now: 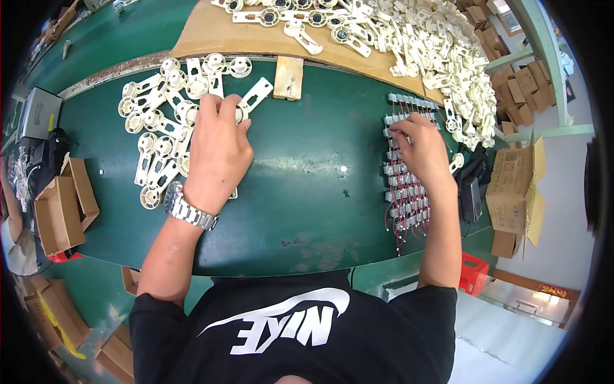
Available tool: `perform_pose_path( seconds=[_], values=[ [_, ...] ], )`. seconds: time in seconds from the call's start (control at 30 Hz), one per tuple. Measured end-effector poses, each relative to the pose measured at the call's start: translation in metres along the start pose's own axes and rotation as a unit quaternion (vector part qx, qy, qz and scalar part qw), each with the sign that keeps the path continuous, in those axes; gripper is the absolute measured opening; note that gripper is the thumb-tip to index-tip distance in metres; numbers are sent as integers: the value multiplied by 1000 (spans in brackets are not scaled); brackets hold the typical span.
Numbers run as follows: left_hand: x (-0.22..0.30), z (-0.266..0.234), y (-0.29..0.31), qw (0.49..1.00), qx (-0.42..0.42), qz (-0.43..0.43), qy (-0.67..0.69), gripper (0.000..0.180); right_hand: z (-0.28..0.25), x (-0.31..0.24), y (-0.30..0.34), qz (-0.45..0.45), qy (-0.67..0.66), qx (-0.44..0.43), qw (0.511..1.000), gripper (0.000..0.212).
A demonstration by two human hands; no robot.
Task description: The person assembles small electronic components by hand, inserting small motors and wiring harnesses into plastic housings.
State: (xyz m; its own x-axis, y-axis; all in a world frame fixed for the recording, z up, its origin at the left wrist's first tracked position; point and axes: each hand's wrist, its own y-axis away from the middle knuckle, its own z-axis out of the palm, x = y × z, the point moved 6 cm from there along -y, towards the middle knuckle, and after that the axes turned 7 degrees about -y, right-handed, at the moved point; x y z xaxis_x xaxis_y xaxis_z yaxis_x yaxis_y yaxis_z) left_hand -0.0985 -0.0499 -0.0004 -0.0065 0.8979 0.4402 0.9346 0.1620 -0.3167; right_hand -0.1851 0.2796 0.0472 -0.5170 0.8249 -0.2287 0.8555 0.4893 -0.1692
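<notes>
My left hand (220,150), with a metal watch (192,211) on its wrist, reaches over a cluster of off-white plastic housings (163,150), each a round ring with a slotted arm. Its fingers and thumb are closed around the ring end of one housing (257,95), whose slotted arm points away to the right. Toward the right side of the table, my right hand (422,147) pinches at a small grey motor in the rows of motors (400,169) with thin red wires. The fingertips partly cover that motor.
A wooden block (288,78) stands at the table's far edge, before a cardboard sheet (211,32) bearing a large heap of housings (435,48). Open cardboard boxes stand left (59,214) and right (511,192). A black device (472,192) lies right of the motors.
</notes>
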Motion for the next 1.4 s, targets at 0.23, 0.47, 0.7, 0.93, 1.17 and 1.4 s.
perform_pose_path(
  seconds=[0.23, 0.47, 0.7, 0.93, 1.17, 1.4],
  values=[
    [-10, 8, -7, 923, -18, -112, 368, 35, 24, 17, -30, 26, 22, -46, 998, 21],
    [-3, 15, -11, 795, -86, -122, 587, 39, 38, 26, -49, 114, 86, -101, 985, 22],
    [-5, 20, -10, 715, -136, -157, 668, 42, 44, 14, -35, 112, 125, -43, 985, 25],
    [-1, 21, -9, 718, -138, -159, 663, 38, 34, 7, -28, 50, 55, -67, 995, 31],
    [0, 25, -7, 732, -155, -144, 647, 41, 38, 1, -24, 241, -53, -170, 954, 44],
    [1, 26, -7, 728, -160, -130, 654, 41, 40, -22, -32, 94, -32, -35, 994, 41]
  ],
)
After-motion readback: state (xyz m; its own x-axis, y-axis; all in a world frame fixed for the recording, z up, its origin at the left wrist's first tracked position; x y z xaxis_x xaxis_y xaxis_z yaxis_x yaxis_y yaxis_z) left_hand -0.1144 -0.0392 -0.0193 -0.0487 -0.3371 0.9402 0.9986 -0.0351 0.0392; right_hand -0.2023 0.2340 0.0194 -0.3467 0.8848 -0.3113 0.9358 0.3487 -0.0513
